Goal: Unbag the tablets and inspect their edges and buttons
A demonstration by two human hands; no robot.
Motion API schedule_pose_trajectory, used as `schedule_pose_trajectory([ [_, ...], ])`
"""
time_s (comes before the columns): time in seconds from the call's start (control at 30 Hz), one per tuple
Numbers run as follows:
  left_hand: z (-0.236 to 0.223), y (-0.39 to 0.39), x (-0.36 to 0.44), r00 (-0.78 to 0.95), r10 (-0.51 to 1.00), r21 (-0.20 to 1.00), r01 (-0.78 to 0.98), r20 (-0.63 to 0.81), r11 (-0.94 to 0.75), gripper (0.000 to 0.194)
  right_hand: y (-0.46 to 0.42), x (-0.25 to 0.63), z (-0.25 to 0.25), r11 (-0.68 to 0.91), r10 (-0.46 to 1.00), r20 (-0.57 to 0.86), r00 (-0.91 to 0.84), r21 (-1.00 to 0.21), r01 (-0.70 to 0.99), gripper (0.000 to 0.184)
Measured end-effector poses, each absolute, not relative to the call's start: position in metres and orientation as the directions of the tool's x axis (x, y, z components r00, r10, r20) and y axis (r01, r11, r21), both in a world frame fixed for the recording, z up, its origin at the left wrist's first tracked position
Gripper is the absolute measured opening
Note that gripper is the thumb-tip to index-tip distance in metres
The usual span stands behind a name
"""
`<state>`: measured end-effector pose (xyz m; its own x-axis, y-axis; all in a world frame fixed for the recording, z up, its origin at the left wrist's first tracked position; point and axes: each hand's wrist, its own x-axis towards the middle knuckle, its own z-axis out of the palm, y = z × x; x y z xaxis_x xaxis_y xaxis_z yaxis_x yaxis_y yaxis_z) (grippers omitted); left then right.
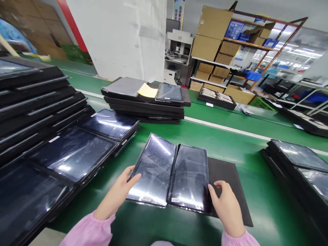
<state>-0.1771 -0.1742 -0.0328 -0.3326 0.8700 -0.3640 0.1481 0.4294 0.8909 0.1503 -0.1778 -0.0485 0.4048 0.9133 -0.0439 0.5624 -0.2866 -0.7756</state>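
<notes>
Two dark glass-fronted tablets in clear film lie side by side on the green work surface in front of me. My left hand (124, 186) grips the left edge of the left tablet (155, 169), its thumb over the glass and its fingers at the side. The right tablet (190, 177) overlaps a flat black foam sheet (225, 174). At that tablet's right edge is my right hand (227, 201), its thumb by the rim. Its fingers are half bent, apart from the thumb and over the sheet, with nothing seen between them.
Black foam trays with tablets (79, 150) are stacked high on the left. Behind stands a lower tray stack (146, 111) with a yellow paper pad (148, 91). More tablet trays (282, 177) stand at right. A parts tray (216, 97) sits farther back, before shelves with cartons (212, 27).
</notes>
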Motion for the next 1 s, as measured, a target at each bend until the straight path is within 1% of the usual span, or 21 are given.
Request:
schedule_pose_trajectory([
  [0.13, -0.014, -0.176, -0.189, -0.464, 0.833, 0.92, 0.088, -0.301, 0.382, 0.072, -0.176, 0.152, -0.048, -0.263, 0.925, -0.07, 0.373, -0.826, 0.498, 0.046],
  [0.23, -0.004, -0.178, -0.181, -0.469, 0.837, 0.947, 0.007, -0.281, 0.321, 0.077, -0.175, 0.145, -0.052, -0.237, 0.944, -0.115, 0.31, -0.89, 0.39, 0.053],
  [0.3, -0.008, -0.177, -0.163, -0.424, 0.857, 0.952, -0.053, -0.294, 0.3, 0.082, -0.174, 0.139, -0.056, -0.216, 0.958, -0.146, 0.245, -0.932, 0.291, 0.063],
  [0.37, -0.021, -0.176, -0.135, -0.359, 0.872, 0.943, -0.1, -0.332, 0.318, 0.086, -0.171, 0.133, -0.061, -0.204, 0.967, -0.17, 0.19, -0.962, 0.179, 0.074],
  [0.4, -0.031, -0.176, -0.119, -0.315, 0.883, 0.937, -0.106, -0.348, 0.332, 0.086, -0.17, 0.133, -0.064, -0.2, 0.968, -0.176, 0.178, -0.971, 0.13, 0.076],
  [0.47, -0.051, -0.177, -0.088, -0.189, 0.906, 0.924, -0.12, -0.379, 0.362, 0.089, -0.168, 0.135, -0.069, -0.183, 0.967, -0.169, 0.19, -0.981, 0.059, 0.073],
  [0.57, -0.072, -0.18, -0.055, -0.027, 0.922, 0.919, -0.09, -0.387, 0.384, 0.093, -0.166, 0.149, -0.074, -0.154, 0.96, -0.144, 0.238, -0.988, 0.023, 0.065],
  [0.63, -0.078, -0.179, -0.047, 0.062, 0.923, 0.924, -0.026, -0.38, 0.382, 0.088, -0.164, 0.16, -0.075, -0.154, 0.959, -0.146, 0.241, -0.988, 0.012, 0.062],
  [0.7, -0.078, -0.175, -0.049, 0.144, 0.919, 0.93, 0.071, -0.367, 0.36, 0.077, -0.161, 0.168, -0.076, -0.159, 0.96, -0.152, 0.235, -0.987, 0.008, 0.062],
  [0.77, -0.073, -0.169, -0.058, 0.202, 0.91, 0.922, 0.221, -0.363, 0.319, 0.068, -0.157, 0.171, -0.079, -0.162, 0.961, -0.154, 0.231, -0.987, 0.013, 0.064],
  [0.83, -0.062, -0.163, -0.069, 0.208, 0.902, 0.868, 0.417, -0.379, 0.268, 0.064, -0.152, 0.17, -0.082, -0.162, 0.962, -0.152, 0.228, -0.987, 0.026, 0.067],
  [0.9, -0.042, -0.158, -0.079, 0.195, 0.917, 0.759, 0.633, -0.347, 0.153, 0.058, -0.147, 0.167, -0.085, -0.156, 0.965, -0.142, 0.221, -0.987, 0.049, 0.07],
  [0.93, -0.026, -0.157, -0.081, 0.199, 0.936, 0.677, 0.734, -0.29, 0.053, 0.052, -0.144, 0.165, -0.086, -0.151, 0.967, -0.133, 0.219, -0.986, 0.068, 0.071],
  [1.0, 0.014, -0.156, -0.08, 0.221, 0.971, 0.469, 0.87, -0.095, -0.153, 0.041, -0.14, 0.162, -0.087, -0.142, 0.969, -0.112, 0.22, -0.982, 0.125, 0.073],
])
